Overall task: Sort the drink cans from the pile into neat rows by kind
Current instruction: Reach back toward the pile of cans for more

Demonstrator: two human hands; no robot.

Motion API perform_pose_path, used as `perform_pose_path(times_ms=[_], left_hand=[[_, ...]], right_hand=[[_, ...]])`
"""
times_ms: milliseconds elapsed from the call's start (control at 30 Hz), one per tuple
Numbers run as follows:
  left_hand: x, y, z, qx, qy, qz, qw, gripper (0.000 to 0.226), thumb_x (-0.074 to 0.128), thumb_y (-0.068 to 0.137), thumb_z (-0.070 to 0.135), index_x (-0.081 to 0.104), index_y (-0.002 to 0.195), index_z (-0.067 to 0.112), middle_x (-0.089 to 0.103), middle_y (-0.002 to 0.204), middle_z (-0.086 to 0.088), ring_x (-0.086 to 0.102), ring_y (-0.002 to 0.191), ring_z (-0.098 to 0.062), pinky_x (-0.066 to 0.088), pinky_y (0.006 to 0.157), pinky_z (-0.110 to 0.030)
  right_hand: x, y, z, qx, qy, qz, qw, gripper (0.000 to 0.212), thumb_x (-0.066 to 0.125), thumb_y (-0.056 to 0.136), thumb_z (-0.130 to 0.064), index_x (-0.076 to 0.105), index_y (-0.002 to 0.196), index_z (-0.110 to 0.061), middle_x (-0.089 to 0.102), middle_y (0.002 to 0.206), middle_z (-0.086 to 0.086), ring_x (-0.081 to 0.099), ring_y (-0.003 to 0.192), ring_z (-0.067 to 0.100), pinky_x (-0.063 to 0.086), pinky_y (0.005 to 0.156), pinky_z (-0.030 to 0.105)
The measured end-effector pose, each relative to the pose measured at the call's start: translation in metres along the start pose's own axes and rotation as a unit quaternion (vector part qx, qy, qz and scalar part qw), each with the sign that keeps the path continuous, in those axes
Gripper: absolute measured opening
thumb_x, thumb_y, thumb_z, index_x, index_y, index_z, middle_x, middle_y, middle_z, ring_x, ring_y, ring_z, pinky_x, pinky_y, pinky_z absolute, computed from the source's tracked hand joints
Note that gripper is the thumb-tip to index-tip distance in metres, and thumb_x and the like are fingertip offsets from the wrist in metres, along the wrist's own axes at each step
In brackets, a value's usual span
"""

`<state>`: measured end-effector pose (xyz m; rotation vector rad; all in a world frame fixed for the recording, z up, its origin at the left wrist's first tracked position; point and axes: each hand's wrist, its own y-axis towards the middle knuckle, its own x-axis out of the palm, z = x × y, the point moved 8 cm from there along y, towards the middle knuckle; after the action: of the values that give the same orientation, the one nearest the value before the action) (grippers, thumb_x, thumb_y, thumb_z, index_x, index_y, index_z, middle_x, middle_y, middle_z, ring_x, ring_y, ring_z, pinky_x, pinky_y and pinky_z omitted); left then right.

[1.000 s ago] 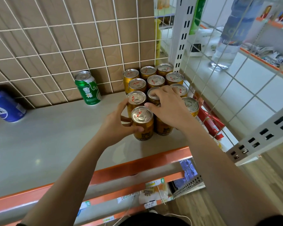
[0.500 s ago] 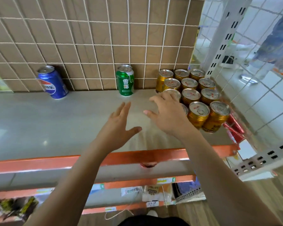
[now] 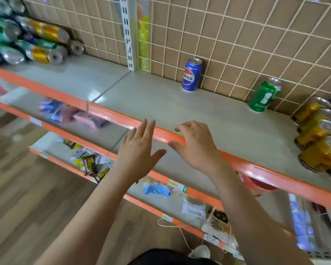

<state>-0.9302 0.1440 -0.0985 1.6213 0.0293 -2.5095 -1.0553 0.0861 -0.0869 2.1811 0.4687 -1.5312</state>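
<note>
A pile of lying cans (image 3: 33, 41), gold, green and blue, fills the far left of the grey shelf (image 3: 161, 104). One blue cola can (image 3: 191, 75) stands upright against the wire back grid. A green can (image 3: 264, 95) stands to its right. Rows of gold cans (image 3: 319, 136) stand at the right edge, partly cut off. My left hand (image 3: 139, 152) hovers with straight, spread fingers over the orange shelf lip and holds nothing. My right hand (image 3: 197, 144) hovers beside it, fingers loosely bent, also with nothing in it.
The orange front lip (image 3: 107, 113) runs along the shelf. Lower shelves (image 3: 96, 131) hold snack packets and small bags. A white upright post (image 3: 129, 33) divides the wire back grid. Wooden floor lies at the lower left.
Both hands let go of the gold cans and drew back to the left. The view swung left, so the gold rows now sit at the right edge and the pile has come into sight.
</note>
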Motion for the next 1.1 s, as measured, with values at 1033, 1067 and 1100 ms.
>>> perform_pose_path(times_ms=[1033, 1067, 1100], left_hand=[[-0.174, -0.105, -0.446, -0.515, -0.058, 0.197, 0.832, 0.059, 0.057, 0.089, 0.041, 0.038, 0.14, 0.017, 0.028, 0.151, -0.005, 0.032, 0.135, -0.028, 0.029, 0.11, -0.04], [-0.177, -0.102, -0.454, -0.521, -0.057, 0.196, 0.829, 0.06, 0.056, 0.089, 0.041, 0.038, 0.141, 0.017, 0.028, 0.151, -0.005, 0.032, 0.135, -0.029, 0.03, 0.109, -0.04], [-0.181, -0.099, -0.463, -0.528, -0.052, 0.193, 0.825, 0.06, 0.055, 0.089, 0.043, 0.037, 0.141, 0.017, 0.028, 0.151, -0.005, 0.032, 0.135, -0.028, 0.03, 0.109, -0.04]], right_hand=[[0.192, 0.243, -0.385, -0.358, 0.135, -0.045, 0.923, 0.038, 0.074, 0.072, -0.027, 0.062, 0.102, -0.006, 0.062, 0.097, 0.015, 0.057, 0.093, 0.04, 0.045, 0.083, 0.051], [0.197, 0.252, -0.394, -0.36, 0.138, -0.047, 0.922, 0.039, 0.07, 0.072, -0.03, 0.062, 0.102, -0.006, 0.062, 0.097, 0.015, 0.057, 0.094, 0.04, 0.046, 0.082, 0.051], [0.203, 0.26, -0.401, -0.358, 0.142, -0.054, 0.921, 0.041, 0.067, 0.073, -0.033, 0.062, 0.104, -0.006, 0.061, 0.098, 0.015, 0.057, 0.095, 0.04, 0.045, 0.083, 0.051]])
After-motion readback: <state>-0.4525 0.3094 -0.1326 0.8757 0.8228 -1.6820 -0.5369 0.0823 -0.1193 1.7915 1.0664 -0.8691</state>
